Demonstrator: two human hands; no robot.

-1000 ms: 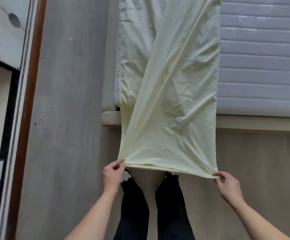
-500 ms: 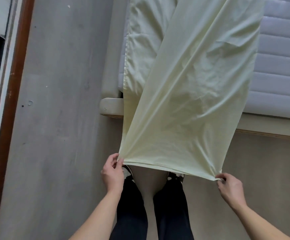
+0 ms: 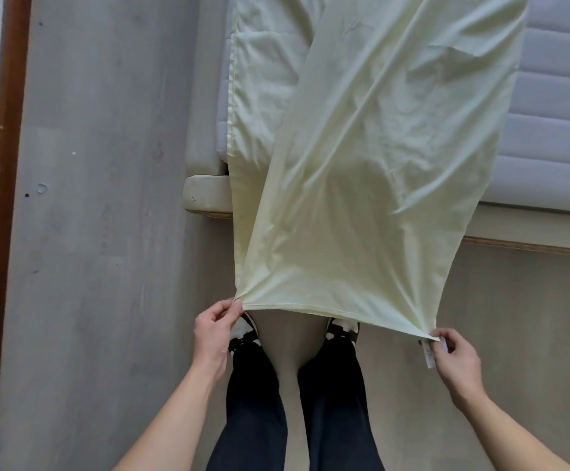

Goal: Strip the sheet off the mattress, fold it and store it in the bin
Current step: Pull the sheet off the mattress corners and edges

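Pinched between the thumb and fingers of my left hand (image 3: 213, 329) is one near corner of the pale yellow sheet (image 3: 372, 185); my right hand (image 3: 457, 360) pinches the other near corner, where a small white label (image 3: 428, 355) hangs down beside my fingers. Between the two corners the hem runs fairly taut, dipping lower on the right-hand side.

From that hem the sheet stretches away from me and up onto the mattress (image 3: 555, 124), lifted clear of the floor (image 3: 107, 266). It is doubled over: a narrower layer lies flat along the mattress's left edge, and the broad layer that I hold crosses over it on a slant. Light creases and a soft shadow mark the cloth over the mattress's near edge. To the right of the sheet the mattress's quilted grey surface lies bare.

Under the mattress, the bed frame (image 3: 205, 195) shows as a padded beige ledge at its near-left corner and runs on along the mattress's near side on the right. Below the sheet's hem stand my legs in dark trousers (image 3: 260, 409), with my shoes (image 3: 244, 331) peeping out just under it. Far left of the mattress a brown wooden strip (image 3: 3, 198) runs along the grey floor.
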